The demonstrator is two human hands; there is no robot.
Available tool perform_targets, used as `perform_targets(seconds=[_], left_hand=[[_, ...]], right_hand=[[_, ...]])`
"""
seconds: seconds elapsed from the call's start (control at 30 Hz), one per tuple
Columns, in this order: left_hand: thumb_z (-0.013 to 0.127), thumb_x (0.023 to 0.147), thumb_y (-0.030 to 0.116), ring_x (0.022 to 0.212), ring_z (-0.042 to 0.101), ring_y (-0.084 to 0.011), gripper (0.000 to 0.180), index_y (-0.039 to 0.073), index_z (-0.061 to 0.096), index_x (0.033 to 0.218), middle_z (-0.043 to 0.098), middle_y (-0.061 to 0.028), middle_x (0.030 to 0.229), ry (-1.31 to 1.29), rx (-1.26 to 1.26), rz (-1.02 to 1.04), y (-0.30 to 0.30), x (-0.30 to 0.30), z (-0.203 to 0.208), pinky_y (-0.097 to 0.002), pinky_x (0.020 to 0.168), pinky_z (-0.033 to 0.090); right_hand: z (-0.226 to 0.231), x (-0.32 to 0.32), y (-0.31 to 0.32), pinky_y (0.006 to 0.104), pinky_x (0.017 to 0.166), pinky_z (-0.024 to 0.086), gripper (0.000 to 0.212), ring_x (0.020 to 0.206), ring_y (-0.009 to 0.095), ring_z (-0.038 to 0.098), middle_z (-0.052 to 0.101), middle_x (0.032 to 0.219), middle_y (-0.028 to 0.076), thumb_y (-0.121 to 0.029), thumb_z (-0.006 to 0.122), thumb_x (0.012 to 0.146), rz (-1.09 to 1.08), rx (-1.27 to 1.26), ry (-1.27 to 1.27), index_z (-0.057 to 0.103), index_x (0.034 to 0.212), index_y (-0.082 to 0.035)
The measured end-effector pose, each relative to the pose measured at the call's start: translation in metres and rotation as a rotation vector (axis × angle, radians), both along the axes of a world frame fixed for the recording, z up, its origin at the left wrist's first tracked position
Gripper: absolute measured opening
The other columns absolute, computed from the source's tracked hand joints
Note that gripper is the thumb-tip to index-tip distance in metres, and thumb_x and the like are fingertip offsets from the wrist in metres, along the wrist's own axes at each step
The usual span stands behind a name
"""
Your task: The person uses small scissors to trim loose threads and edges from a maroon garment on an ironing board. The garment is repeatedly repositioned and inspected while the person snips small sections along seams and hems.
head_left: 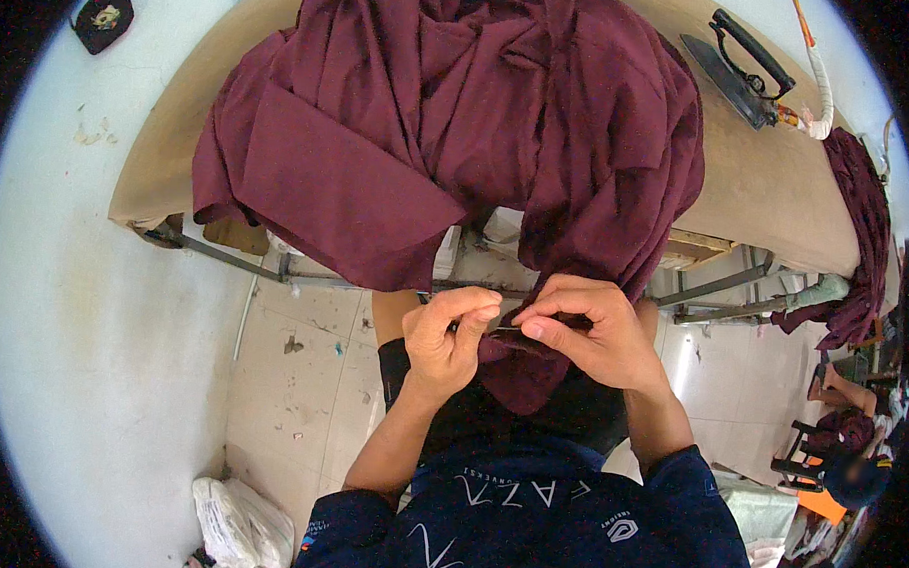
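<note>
A large maroon cloth lies heaped in folds over the padded table, and part of it drops over the front edge into my lap. My left hand is closed in a pinch, thumb against curled fingers; whatever is between the tips is too small to make out. Just to its right, my right hand pinches at the edge of the hanging cloth with thumb and forefinger. The two sets of fingertips are close together but apart. Below them a loose maroon flap rests on my dark shorts.
An iron with a wrapped cord stands at the right back of the tan padded table. More maroon cloth hangs off its right end. White plastic bags sit at lower left. Another person is partly visible near a dark stool at right.
</note>
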State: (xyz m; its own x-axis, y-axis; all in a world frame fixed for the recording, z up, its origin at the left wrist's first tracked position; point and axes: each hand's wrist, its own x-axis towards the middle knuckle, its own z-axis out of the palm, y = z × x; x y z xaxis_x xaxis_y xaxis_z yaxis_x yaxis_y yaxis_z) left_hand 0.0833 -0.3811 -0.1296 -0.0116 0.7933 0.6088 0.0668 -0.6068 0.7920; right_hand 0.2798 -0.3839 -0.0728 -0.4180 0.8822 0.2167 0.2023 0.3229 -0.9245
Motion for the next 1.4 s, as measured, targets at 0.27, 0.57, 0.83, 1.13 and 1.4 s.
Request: perform_targets(seconds=[0.27,0.57,0.83,1.13,1.4], left_hand=[[0.061,0.098,0.008,0.062,0.06,-0.009,0.009,0.0,0.058,0.1,0.066,-0.0065,0.076,-0.01,-0.13,0.098,0.002,-0.004,0.01,-0.0237,0.055,0.045],[0.065,0.094,0.012,0.104,0.056,-0.0193,0.045,0.001,0.043,0.132,0.056,-0.0126,0.124,-0.087,-0.361,-0.287,-0.001,-0.021,0.015,-0.0316,0.09,0.047],[0.075,0.087,0.007,0.079,0.063,-0.0099,0.013,0.0,0.071,0.098,0.07,-0.0053,0.088,-0.254,-0.594,-0.243,-0.019,0.006,0.022,-0.0252,0.07,0.051],[0.08,0.068,-0.008,0.078,0.063,-0.0214,0.029,0.006,0.073,0.091,0.064,-0.0072,0.088,0.162,0.364,0.195,0.001,0.005,0.011,-0.0288,0.064,0.051],[0.079,0.064,-0.009,0.075,0.064,-0.021,0.029,0.005,0.073,0.089,0.063,-0.0076,0.089,0.187,0.418,0.148,0.005,0.006,0.013,-0.0297,0.064,0.051]], right_hand=[[-0.006,-0.002,-0.005,0.028,0.072,0.05,0.023,0.082,0.016,0.065,0.068,0.088,0.007,-0.016,0.079,0.084,-0.01,-0.047,0.006,0.071,0.1,-0.001],[-0.019,0.006,-0.003,0.0235,0.065,0.046,0.018,0.076,0.004,0.057,0.068,0.079,0.0,-0.017,0.073,0.091,-0.061,-0.319,0.178,0.071,0.096,0.001],[-0.006,0.008,-0.005,0.0247,0.066,0.045,0.019,0.076,0.006,0.055,0.063,0.08,0.002,-0.017,0.069,0.094,-0.124,-0.267,0.174,0.07,0.098,0.001],[0.007,0.007,-0.012,0.0233,0.06,0.04,0.019,0.074,0.012,0.057,0.063,0.091,0.006,-0.005,0.078,0.08,-0.298,0.126,0.083,0.07,0.097,-0.004],[0.01,-0.002,-0.013,0.0238,0.06,0.045,0.023,0.074,0.012,0.06,0.064,0.089,0.006,-0.003,0.082,0.074,-0.292,0.342,0.048,0.072,0.095,-0.002]])
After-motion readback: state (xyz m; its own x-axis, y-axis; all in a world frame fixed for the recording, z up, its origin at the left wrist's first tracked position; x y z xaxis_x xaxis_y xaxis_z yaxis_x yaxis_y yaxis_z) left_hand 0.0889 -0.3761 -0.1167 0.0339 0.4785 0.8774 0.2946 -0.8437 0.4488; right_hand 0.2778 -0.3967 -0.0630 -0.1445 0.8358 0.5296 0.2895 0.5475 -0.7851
